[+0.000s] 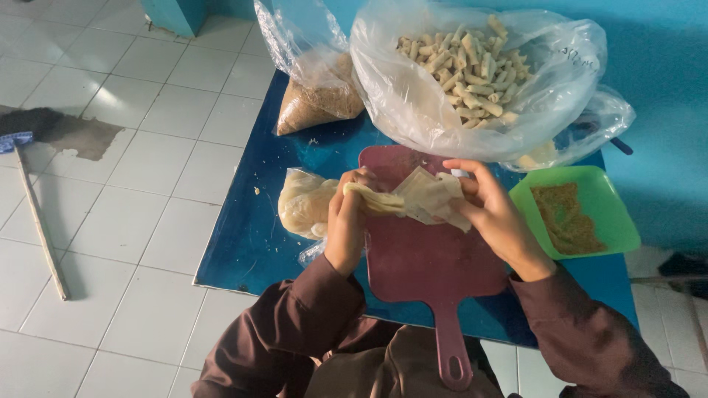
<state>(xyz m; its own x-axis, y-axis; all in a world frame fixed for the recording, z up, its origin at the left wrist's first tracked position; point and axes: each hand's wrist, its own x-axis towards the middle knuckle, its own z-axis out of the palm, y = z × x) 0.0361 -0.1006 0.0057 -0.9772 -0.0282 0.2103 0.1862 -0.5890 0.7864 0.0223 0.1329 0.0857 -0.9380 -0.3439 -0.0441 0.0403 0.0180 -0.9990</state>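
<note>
My left hand (345, 221) and my right hand (493, 214) together hold a thin pale pastry wrapper (420, 197) above a dark red cutting board (428, 258) with a handle. The left hand pinches the rolled left end; the right hand grips the loose folded sheet on the right. A clear bag of pale wrappers (302, 203) lies just left of my left hand. A large clear bag full of finished small rolls (472, 66) sits beyond the board. Brown sleeves cover both my arms.
A blue low table (251, 236) carries everything. A green square plate of brown filling (571, 214) sits to the right. A clear bag of brown crumbs (321, 96) stands at the back left. A broom handle (40, 221) lies on the white tiled floor.
</note>
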